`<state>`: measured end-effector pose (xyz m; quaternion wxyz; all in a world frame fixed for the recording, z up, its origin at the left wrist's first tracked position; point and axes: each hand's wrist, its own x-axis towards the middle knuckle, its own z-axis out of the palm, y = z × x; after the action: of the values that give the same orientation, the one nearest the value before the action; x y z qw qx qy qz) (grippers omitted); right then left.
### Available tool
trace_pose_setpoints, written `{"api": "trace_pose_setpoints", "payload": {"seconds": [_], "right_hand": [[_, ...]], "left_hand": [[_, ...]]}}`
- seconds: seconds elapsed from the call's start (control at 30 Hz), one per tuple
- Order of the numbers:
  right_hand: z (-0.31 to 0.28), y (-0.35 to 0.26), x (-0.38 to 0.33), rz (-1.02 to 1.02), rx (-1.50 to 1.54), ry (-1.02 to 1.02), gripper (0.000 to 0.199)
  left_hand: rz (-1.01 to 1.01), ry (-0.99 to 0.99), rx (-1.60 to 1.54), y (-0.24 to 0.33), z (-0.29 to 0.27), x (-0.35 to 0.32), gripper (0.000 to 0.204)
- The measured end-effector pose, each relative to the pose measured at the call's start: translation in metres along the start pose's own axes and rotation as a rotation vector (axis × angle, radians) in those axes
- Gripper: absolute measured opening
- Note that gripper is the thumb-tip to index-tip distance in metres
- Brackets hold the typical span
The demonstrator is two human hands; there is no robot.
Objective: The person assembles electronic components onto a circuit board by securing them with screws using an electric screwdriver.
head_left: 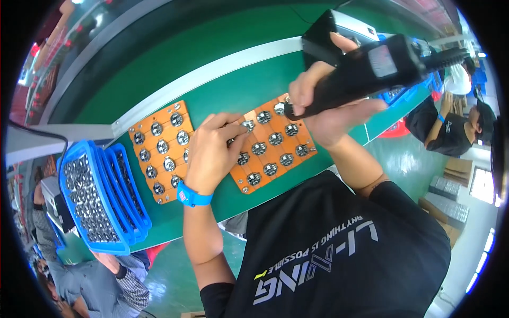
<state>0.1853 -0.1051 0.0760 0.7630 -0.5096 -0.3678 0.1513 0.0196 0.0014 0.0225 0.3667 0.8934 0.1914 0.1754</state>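
At frame centre the left hand [212, 153] presses fingertips on an orange tray [273, 143] of round metal parts on the green bench [175, 58]; the right hand [323, 100] – closed tight – grips a black power tool [371, 69], tip touching the tray's upper edge.

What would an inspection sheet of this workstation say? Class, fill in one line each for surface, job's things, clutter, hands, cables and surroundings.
Surface: green conveyor belt with a pale edge strip.
Job's things: two orange fixture plates, right plate and left plate, both carrying round silver parts; black power screwdriver.
Clutter: stacked blue trays full of silver parts at the belt's left end.
Hands: left hand rests fingertips on the right plate; right hand grips the screwdriver, tip at that plate's top edge.
Cables: dark cable leaves the screwdriver's rear.
Surroundings: co-workers at left and right edges; cardboard boxes on the floor.
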Motion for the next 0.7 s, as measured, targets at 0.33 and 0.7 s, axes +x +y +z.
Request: {"api": "trace_pose_setpoints", "payload": {"seconds": [0.33,0.7], "right_hand": [[-0.121,-0.041,0.01,-0.226,-0.061,0.338,0.083],[-0.124,-0.028,0.012,-0.234,-0.181,0.321,0.079]], "left_hand": [[-0.023,0.012,0.017,0.008,0.004,0.003,0.008],[-0.016,-0.028,0.013,0.016,0.003,0.006,0.008]]}}
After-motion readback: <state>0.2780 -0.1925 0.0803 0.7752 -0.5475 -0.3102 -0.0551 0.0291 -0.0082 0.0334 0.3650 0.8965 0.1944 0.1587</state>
